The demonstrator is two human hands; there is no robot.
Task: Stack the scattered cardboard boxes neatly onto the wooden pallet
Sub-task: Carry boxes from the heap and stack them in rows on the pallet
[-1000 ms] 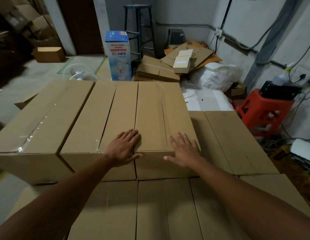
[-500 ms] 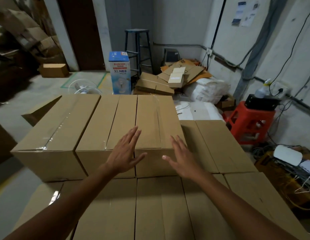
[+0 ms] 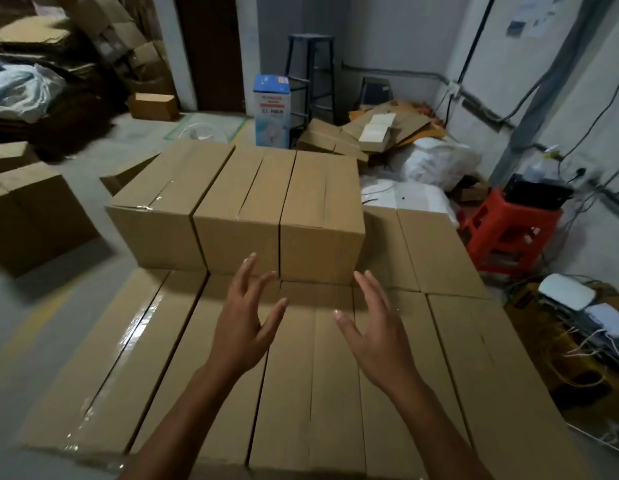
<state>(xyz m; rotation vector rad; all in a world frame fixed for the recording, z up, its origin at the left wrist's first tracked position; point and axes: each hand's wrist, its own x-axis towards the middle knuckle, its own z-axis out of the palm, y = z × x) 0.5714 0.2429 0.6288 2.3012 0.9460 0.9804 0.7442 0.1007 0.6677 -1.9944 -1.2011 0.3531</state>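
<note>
Three brown cardboard boxes stand side by side as an upper row on the stack: the left one (image 3: 162,209), the middle one (image 3: 244,199) and the right one (image 3: 322,202). Beneath them lies a flat layer of several taped boxes (image 3: 301,382); the pallet is hidden under it. My left hand (image 3: 244,320) and my right hand (image 3: 374,327) hover above that lower layer, just in front of the upper row. Both have spread fingers and hold nothing. Neither touches a box.
A loose cardboard box (image 3: 31,209) sits on the floor at left, a smaller one (image 3: 152,105) by the door. A blue-white fan carton (image 3: 271,112), a dark stool (image 3: 311,74), flattened cardboard (image 3: 380,129), white sacks (image 3: 436,161) and a red plastic stool (image 3: 509,230) crowd the back and right.
Both hands have lifted off the top of the right upper box and drawn back toward me. The view has pulled away, so the stack appears farther off.
</note>
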